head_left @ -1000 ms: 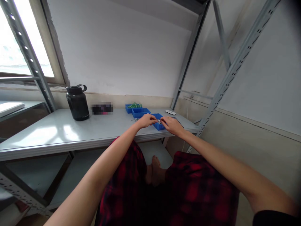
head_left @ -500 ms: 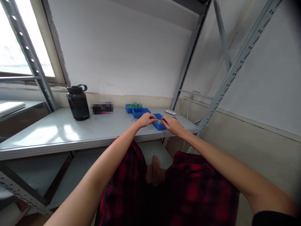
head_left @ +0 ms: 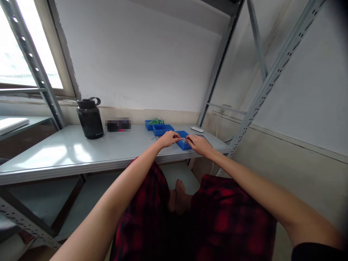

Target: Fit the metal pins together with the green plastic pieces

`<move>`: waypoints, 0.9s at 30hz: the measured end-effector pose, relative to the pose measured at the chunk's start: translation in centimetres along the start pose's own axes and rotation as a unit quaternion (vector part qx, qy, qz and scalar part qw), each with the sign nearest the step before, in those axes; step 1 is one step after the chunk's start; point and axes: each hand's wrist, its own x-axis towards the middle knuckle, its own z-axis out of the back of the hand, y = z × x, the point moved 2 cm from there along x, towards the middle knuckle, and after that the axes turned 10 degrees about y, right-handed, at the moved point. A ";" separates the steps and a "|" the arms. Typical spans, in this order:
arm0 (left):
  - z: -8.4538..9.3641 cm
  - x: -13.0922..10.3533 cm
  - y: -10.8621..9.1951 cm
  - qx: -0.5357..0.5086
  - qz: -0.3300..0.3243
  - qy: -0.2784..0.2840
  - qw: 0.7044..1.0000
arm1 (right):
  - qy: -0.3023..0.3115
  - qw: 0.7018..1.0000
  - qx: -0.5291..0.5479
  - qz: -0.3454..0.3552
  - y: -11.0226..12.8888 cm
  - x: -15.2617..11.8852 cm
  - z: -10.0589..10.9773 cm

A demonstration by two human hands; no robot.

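Note:
My left hand (head_left: 170, 138) and my right hand (head_left: 199, 144) meet over a blue bin (head_left: 185, 146) at the table's front edge. Small shiny metal parts (head_left: 184, 140) show inside it, too small to name. The fingers of my left hand are pinched together above the bin's left side, close to a small silvery piece. On the right side, my other hand's fingertips are also closed near the metal parts. What each pinch holds is too small to make out. A few thin metal bits (head_left: 156, 137) lie on the table left of my left hand.
Behind my hands stand another blue bin (head_left: 163, 129) and one with green pieces (head_left: 156, 121). A white flat object (head_left: 197, 129) lies at the back right. Further left are a black bottle (head_left: 90, 119) and a blurred-out item (head_left: 118, 125). A metal post (head_left: 272, 87) rises at right.
Both hands stay over the blue bin with only slight finger movement. A dark flat object beyond my right hand shows a little more now.

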 end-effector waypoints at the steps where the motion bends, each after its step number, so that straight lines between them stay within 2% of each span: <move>1: 0.0 0.0 0.0 0.005 0.001 0.001 1.000 | 0.001 1.000 -0.002 0.000 0.0 0.0 0.0; 16: -0.2 0.1 -0.2 0.051 0.009 0.014 0.999 | 0.017 1.000 0.002 -0.008 0.1 0.0 0.2; 27: -0.2 0.5 0.5 0.054 0.004 -0.016 0.998 | 0.010 0.999 -0.006 -0.033 0.4 0.1 0.2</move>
